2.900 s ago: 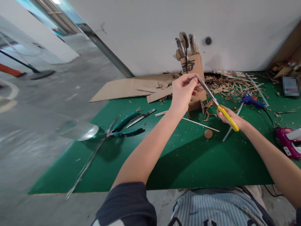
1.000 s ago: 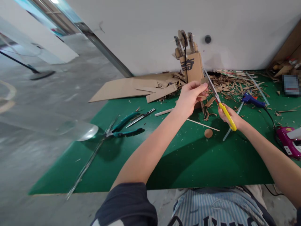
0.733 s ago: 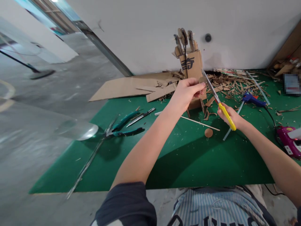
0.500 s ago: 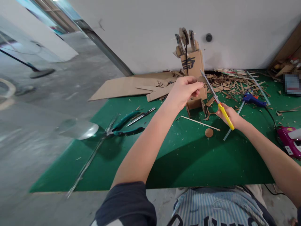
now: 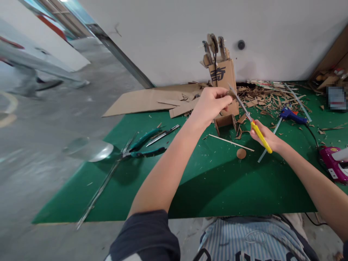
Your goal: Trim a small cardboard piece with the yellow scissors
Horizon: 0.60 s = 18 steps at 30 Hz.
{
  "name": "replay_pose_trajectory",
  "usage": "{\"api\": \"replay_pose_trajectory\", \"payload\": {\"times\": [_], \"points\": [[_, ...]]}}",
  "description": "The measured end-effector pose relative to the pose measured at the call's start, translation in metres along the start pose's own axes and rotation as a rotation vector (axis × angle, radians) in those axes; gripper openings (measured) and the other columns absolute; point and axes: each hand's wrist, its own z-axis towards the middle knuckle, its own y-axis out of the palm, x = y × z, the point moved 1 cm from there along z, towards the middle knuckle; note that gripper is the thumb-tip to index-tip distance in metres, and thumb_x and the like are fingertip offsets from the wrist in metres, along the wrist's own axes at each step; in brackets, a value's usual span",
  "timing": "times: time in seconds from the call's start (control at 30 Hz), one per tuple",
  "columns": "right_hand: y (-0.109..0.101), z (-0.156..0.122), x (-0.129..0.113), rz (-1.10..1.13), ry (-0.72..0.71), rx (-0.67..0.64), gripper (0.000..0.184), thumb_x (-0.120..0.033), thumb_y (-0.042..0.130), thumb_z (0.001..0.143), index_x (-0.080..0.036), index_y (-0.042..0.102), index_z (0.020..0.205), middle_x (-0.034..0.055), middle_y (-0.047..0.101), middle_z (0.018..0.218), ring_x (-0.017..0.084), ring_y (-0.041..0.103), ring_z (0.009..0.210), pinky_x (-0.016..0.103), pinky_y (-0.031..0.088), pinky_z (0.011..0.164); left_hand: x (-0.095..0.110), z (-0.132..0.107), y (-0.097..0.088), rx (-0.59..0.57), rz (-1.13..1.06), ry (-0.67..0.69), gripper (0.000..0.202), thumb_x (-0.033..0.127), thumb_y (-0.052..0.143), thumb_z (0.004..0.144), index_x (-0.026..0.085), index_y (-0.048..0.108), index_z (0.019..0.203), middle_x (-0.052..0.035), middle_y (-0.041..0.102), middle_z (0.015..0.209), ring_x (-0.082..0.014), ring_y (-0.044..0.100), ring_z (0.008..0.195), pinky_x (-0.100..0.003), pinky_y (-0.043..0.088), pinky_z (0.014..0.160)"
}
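Observation:
My left hand (image 5: 210,105) is raised over the green mat (image 5: 190,181), fingers pinched on a small cardboard piece (image 5: 231,93) at the scissor blades. My right hand (image 5: 262,136) grips the yellow handles of the scissors (image 5: 248,117), whose blades point up and left into that piece. Behind the hands stands a cardboard model (image 5: 221,78) with finger-like parts on top. A small cardboard disc (image 5: 240,153) and a thin wooden stick (image 5: 231,143) lie on the mat below the hands.
Green-handled pliers (image 5: 144,145) and a metal blade lie at left. Flat cardboard sheets (image 5: 152,99) and a heap of cardboard scraps (image 5: 269,96) line the wall. A blue glue gun (image 5: 292,116) and a pink device (image 5: 333,163) sit at right. A person walks past at far left.
Both hands shifted slightly while the scissors worked on the small cardboard piece; the blades now sit a little lower and more to the left. A person has come into view at far left.

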Motion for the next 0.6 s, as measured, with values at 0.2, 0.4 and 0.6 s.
{"api": "replay_pose_trajectory", "payload": {"times": [0.2,0.4,0.6], "points": [[0.002,0.001,0.0,0.042,0.025,-0.009,0.052,-0.076,0.053,0.087,-0.027,0.04,0.092,-0.002,0.049,0.08,0.017,0.047,0.07,0.035,0.04,0.067,-0.005,0.002,0.008,-0.023,-0.189,-0.041,0.019,0.006,0.061,0.079,0.016,0.063,0.062,0.0036,0.049,0.057,-0.0064,0.048,0.053,-0.021,0.047,0.055],[0.0,0.002,0.002,0.033,0.02,0.023,0.049,-0.074,0.051,0.09,-0.026,0.042,0.092,-0.0021,0.047,0.081,0.016,0.045,0.07,0.035,0.038,0.067,-0.006,-0.002,0.023,-0.011,-0.382,-0.138,0.031,0.007,0.059,0.086,0.016,0.054,0.056,0.0041,0.048,0.055,-0.0053,0.05,0.051,-0.02,0.051,0.056],[-0.001,0.003,-0.001,-0.082,0.025,0.033,0.05,-0.075,0.046,0.091,-0.025,0.04,0.088,-0.0018,0.05,0.074,0.016,0.046,0.065,0.035,0.036,0.064,-0.009,-0.003,0.026,-0.015,-0.476,-0.141,0.028,0.009,0.062,0.086,0.015,0.057,0.059,0.0033,0.053,0.057,-0.0055,0.053,0.052,-0.019,0.053,0.055]]}}
